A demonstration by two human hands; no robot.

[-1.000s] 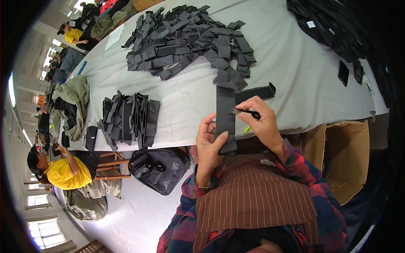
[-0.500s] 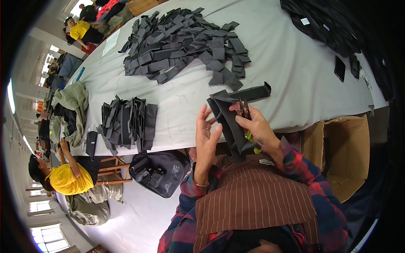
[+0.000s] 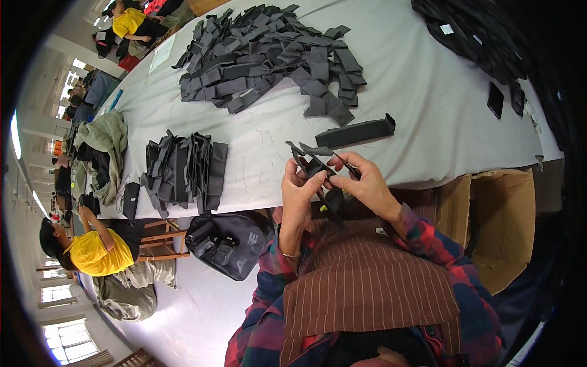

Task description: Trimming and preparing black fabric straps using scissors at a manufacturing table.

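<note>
A dark grey folded fabric strip (image 3: 310, 164) is held over the table's near edge, its lower end hanging toward my apron. My left hand (image 3: 298, 199) is closed on it, thumb and fingers pinching its side. My right hand (image 3: 369, 191) is closed around small black scissors (image 3: 348, 166), and its fingertips meet the strip beside my left thumb. The fingers partly cover the scissors. A yellow-green bit (image 3: 323, 208) shows below the hands. Just beyond them, another dark fabric strip (image 3: 354, 133) lies flat on the white-covered table (image 3: 422, 128).
A large heap of dark strips (image 3: 263, 58) lies at the back, and a neat row of strips (image 3: 186, 171) at left. A black bag (image 3: 229, 244) sits below the table edge. An open cardboard box (image 3: 501, 226) stands at right. A person in yellow (image 3: 101, 248) works at left.
My left hand has closed on the strip, where before it was spread beside it. My right hand has turned inward with the scissors, and the strip has tilted and shifted left.
</note>
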